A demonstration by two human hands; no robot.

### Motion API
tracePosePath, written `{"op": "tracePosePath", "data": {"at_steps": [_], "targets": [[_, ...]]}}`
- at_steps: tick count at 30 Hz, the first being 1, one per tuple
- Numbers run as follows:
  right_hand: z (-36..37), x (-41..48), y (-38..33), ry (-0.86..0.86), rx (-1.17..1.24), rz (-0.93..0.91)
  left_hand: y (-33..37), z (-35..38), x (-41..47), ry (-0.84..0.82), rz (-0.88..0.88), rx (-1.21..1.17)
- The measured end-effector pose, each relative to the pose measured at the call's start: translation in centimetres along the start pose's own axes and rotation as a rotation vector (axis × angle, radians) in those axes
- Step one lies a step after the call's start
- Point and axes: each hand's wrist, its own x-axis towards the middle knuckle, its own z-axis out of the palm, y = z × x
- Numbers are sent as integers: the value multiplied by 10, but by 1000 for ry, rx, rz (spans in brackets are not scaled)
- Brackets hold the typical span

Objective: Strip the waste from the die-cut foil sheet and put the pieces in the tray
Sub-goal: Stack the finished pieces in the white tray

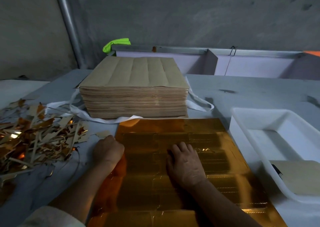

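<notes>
Presses flat right hand point(185, 162) on gold foil sheet point(147, 183); curls left hand point(108, 150) at its left edge, grip unclear. Leaves strip of table point(259, 91) between right edge and white tray point(242, 128).

Presses the right hand point(186, 162) flat on the middle of the gold foil sheet point(225, 183) and rests the left hand point(108, 150), curled, at the sheet's left edge, perhaps pinching it. Has a heap of waste strips point(34, 140) left of the sheet, a tall stack of brown sheets point(133, 88) just beyond its far edge, and a white tray point(240, 128) just right of it, holding a tan piece point(297, 176).
</notes>
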Motion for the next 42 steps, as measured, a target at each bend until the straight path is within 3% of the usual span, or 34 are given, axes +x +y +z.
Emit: {"op": "tracePosePath", "data": {"at_steps": [11, 17, 23, 30, 35, 42], "targets": [[-2, -2, 1, -6, 14, -4, 29, 0, 34, -81, -51, -152], [-1, -3, 3, 18, 11, -16, 48, 0, 66, -164, -31, -92], [0, -2, 3, 10, 10, -13, 50, 7, 92, -138, -56, -274], [-2, -3, 2, -4, -6, -12, 52, 5, 105, -196, 47, -164], [-2, -3, 1, 1, -15, -8, 58, -3, 114, -225, -3, -170], [-3, -2, 1, -3, -11, 3, 68, -5, 123, -371, -147, -497]]}}
